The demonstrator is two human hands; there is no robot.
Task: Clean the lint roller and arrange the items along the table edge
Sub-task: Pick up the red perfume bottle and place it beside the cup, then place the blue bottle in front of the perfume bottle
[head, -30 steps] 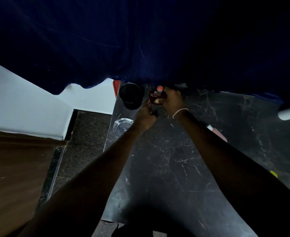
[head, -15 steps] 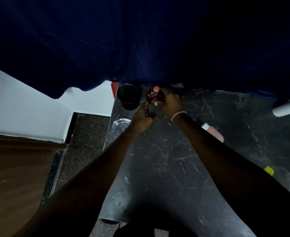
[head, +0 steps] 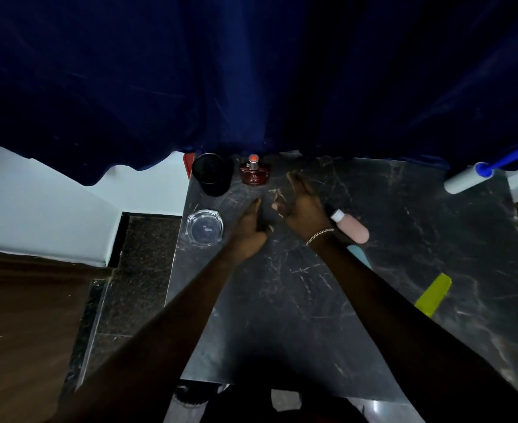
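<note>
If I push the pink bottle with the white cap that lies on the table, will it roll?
Probably: the pink bottle with the white cap looks rounded and lies on its side on the smooth black marble table. It looks plastic, so probably light.

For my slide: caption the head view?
Both hands empty above table; red bottle stands beside black cup.

You have one view only, from the head camera, wide-angle, looking forward and steeply down along your arms. The worktop (head: pixel 297 288) fills the middle and right, close below you, its near edge at the bottom. The curtain (head: pixel 251 71) covers the far half. The floor (head: pixel 31 331) shows down the left side.
</note>
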